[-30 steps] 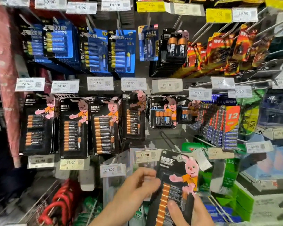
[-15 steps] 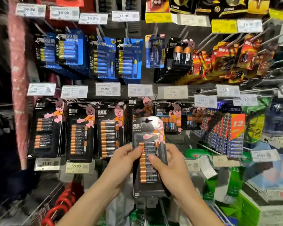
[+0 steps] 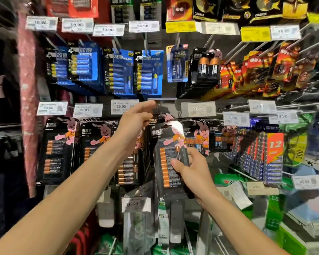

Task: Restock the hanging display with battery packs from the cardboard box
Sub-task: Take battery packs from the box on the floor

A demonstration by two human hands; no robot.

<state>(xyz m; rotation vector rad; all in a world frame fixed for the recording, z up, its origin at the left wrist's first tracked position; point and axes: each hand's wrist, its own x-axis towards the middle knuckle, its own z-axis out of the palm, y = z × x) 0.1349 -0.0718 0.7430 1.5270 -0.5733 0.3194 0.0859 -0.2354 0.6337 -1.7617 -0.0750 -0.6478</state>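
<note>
My right hand (image 3: 191, 173) is nearest, low and just right of the frame's centre. It grips a black battery pack (image 3: 165, 188), with my thumb (image 3: 175, 163) laid across the row of copper-topped cells and the other fingers wrapped behind the right edge. The pack stands nearly upright. Its hang hole sits at the top, just under the front end of a peg in the middle row of the hanging display (image 3: 170, 91). It is in front of the packs already hanging there.

My left hand (image 3: 133, 129) is raised a little higher, at the centre of the frame. Its fingers stretch out fairly straight towards the front of that same peg. The fingertips are blurred and I can make out nothing held in them.

Below the held pack, a price tag reading 119.00 (image 3: 134, 203) hangs at lower centre.

Behind my hands, the middle row carries more black packs with the pink bunny (image 3: 57, 150), running from centre left across to the right. At the far right hangs a blue stack marked 12 (image 3: 274, 153). White price tags line the pegs above them, one reading 36.90 (image 3: 121, 106) just left of my left hand.

Farther up hang blue packs (image 3: 149, 72) at upper left, a black pack of two large cells (image 3: 207, 68) at upper centre, and red packs (image 3: 256, 70) at upper right.
</note>
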